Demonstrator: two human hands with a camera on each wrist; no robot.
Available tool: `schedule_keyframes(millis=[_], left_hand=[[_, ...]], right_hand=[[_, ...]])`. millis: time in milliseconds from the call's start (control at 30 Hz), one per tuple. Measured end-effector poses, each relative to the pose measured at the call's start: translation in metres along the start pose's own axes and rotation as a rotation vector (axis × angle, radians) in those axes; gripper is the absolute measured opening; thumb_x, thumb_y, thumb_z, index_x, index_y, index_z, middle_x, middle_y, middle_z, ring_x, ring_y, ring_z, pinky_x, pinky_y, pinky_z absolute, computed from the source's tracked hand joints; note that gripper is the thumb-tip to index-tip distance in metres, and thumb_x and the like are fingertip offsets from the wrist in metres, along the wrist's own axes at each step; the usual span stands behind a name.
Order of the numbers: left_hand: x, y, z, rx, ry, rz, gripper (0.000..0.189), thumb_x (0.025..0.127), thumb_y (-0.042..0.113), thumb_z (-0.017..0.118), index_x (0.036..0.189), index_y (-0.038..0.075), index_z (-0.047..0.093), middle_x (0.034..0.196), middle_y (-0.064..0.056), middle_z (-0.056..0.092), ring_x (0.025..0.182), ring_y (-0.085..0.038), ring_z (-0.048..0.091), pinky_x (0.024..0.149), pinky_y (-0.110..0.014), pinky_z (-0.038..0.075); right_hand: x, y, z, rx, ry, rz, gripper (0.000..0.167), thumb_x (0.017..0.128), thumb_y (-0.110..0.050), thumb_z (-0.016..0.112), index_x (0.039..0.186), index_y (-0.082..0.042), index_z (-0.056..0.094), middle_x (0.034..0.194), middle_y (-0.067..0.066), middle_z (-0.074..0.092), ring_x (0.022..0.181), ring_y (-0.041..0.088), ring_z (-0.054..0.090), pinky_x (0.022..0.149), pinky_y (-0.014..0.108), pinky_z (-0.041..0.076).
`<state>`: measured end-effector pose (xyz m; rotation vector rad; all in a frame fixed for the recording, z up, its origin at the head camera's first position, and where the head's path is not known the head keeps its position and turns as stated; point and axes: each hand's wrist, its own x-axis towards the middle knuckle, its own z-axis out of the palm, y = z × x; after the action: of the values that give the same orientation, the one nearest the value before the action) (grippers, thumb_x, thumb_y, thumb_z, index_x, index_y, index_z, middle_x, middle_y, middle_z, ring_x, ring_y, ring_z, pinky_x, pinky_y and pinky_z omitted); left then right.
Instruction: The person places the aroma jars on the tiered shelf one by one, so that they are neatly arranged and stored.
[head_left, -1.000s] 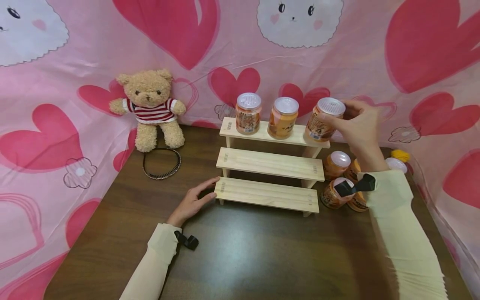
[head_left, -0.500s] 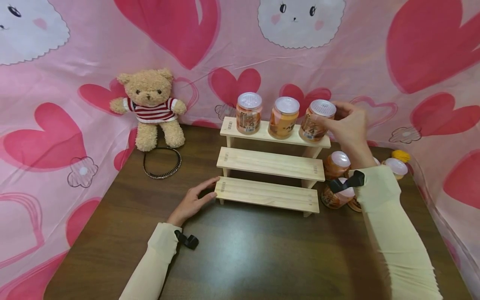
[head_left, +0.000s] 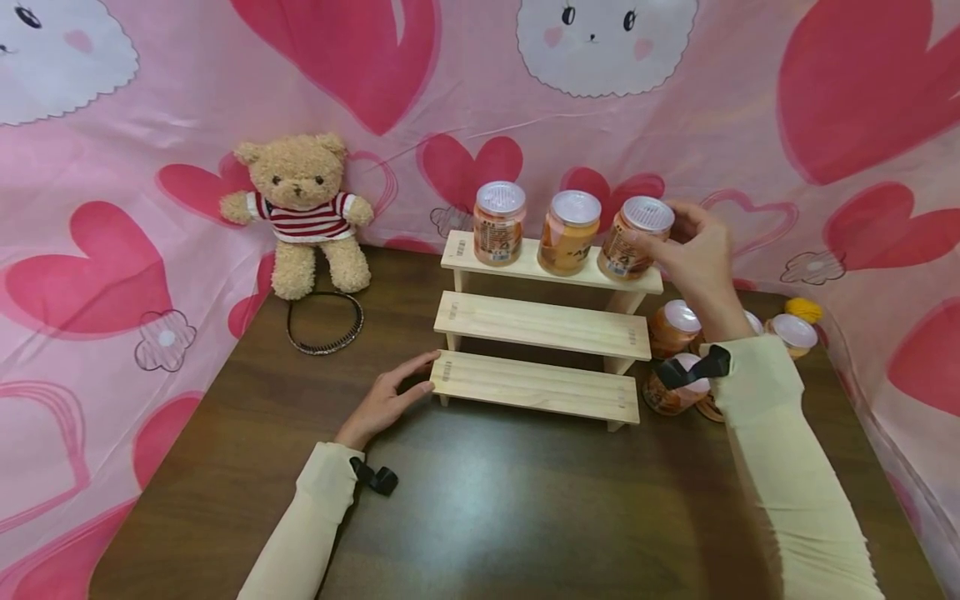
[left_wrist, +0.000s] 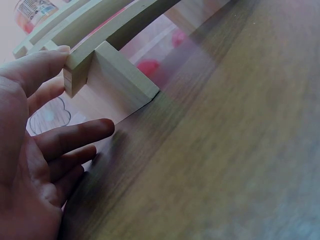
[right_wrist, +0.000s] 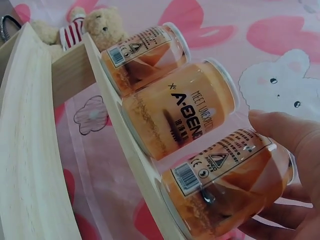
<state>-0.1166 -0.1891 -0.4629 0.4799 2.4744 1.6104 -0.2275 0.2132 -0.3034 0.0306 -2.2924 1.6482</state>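
Observation:
A three-tier wooden rack (head_left: 540,325) stands on the brown table. Its top tier carries three orange jars with clear ribbed lids: a left jar (head_left: 498,225), a middle jar (head_left: 567,235) and a right jar (head_left: 633,240). My right hand (head_left: 701,254) grips the right jar from its right side, thumb in front; the right wrist view shows this jar (right_wrist: 225,185) standing on the tier. At the bottom tier's left end, my left hand (head_left: 378,408) touches the board with its fingertips. In the left wrist view that hand (left_wrist: 35,135) has its fingers spread loosely, some below the board's corner.
Several more jars (head_left: 672,329) stand right of the rack, partly behind my right forearm. A yellow object (head_left: 804,310) lies behind them. At the back left sits a teddy bear (head_left: 297,217), with a dark headband (head_left: 324,350) before it. A pink printed cloth (head_left: 480,108) hangs behind.
My right hand has shifted the right jar left along the top tier, closer to the middle jar, and then kept it there. The left hand has stayed at the rack's end.

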Motion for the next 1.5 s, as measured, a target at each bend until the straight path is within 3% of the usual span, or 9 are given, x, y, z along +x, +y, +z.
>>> schedule_keyframes(millis=[167,367,600,767,933,1200,1367,1500], left_hand=[[0.0,-0.001,0.0,-0.001,0.001,0.003,0.05,0.101,0.014,0.059,0.149,0.008,0.048,0.152,-0.019,0.05,0.137,-0.04,0.05,0.113,-0.061,0.034],[0.0,-0.001,0.0,0.001,-0.001,0.007,0.05,0.101,0.014,0.059,0.149,0.008,0.048,0.152,-0.019,0.05,0.137,-0.04,0.05,0.113,-0.061,0.034],[0.001,-0.002,0.0,0.001,0.0,0.007,0.05,0.101,0.014,0.059,0.149,0.008,0.048,0.152,-0.019,0.05,0.137,-0.04,0.05,0.113,-0.061,0.034],[0.001,-0.003,0.001,0.002,0.003,0.008,0.05,0.101,0.014,0.059,0.149,0.008,0.048,0.152,-0.018,0.05,0.137,-0.039,0.05,0.113,-0.06,0.035],[0.001,-0.005,0.002,0.003,0.009,0.012,0.05,0.101,0.013,0.059,0.149,0.008,0.048,0.152,-0.018,0.05,0.137,-0.04,0.05,0.113,-0.06,0.034],[0.001,-0.006,0.003,0.016,0.023,0.028,0.049,0.1,0.011,0.059,0.148,0.007,0.049,0.151,-0.018,0.051,0.135,-0.04,0.052,0.113,-0.06,0.034],[0.001,-0.005,0.003,0.012,0.016,0.022,0.049,0.101,0.012,0.059,0.149,0.008,0.049,0.152,-0.017,0.051,0.136,-0.04,0.051,0.113,-0.061,0.034],[0.001,-0.005,0.002,0.008,0.009,0.021,0.05,0.101,0.013,0.059,0.149,0.009,0.048,0.151,-0.017,0.051,0.136,-0.039,0.051,0.113,-0.06,0.035]], right_hand=[[-0.002,-0.001,-0.005,-0.063,-0.029,0.023,0.061,0.08,-0.026,0.085,0.134,-0.012,0.06,0.112,-0.015,0.064,0.107,0.003,0.057,0.094,0.02,0.042],[-0.006,-0.005,-0.012,0.005,-0.019,0.067,0.06,0.08,-0.028,0.086,0.133,-0.019,0.059,0.116,-0.014,0.065,0.109,0.005,0.057,0.09,0.015,0.044],[-0.014,-0.006,-0.021,-0.024,0.038,0.009,0.055,0.081,-0.022,0.084,0.131,-0.019,0.061,0.113,-0.017,0.065,0.108,0.003,0.06,0.089,0.011,0.048],[-0.023,-0.005,-0.032,0.029,0.09,-0.024,0.051,0.078,-0.013,0.086,0.124,-0.018,0.066,0.107,-0.016,0.069,0.105,0.003,0.063,0.085,0.01,0.05],[-0.037,-0.004,-0.046,0.017,0.16,-0.019,0.05,0.077,-0.01,0.086,0.124,-0.017,0.068,0.107,-0.016,0.071,0.105,0.003,0.064,0.085,0.011,0.05],[-0.054,0.012,-0.071,0.208,0.247,0.024,0.048,0.072,0.0,0.087,0.117,-0.009,0.072,0.104,-0.006,0.073,0.101,0.008,0.067,0.081,0.01,0.05],[-0.064,0.028,-0.085,0.18,0.291,0.016,0.044,0.075,0.002,0.084,0.116,-0.007,0.072,0.102,-0.006,0.074,0.095,0.006,0.068,0.079,0.008,0.05],[-0.072,0.04,-0.096,0.177,0.327,0.073,0.043,0.076,0.001,0.084,0.116,-0.009,0.072,0.102,-0.007,0.074,0.097,0.005,0.067,0.079,0.006,0.05]])
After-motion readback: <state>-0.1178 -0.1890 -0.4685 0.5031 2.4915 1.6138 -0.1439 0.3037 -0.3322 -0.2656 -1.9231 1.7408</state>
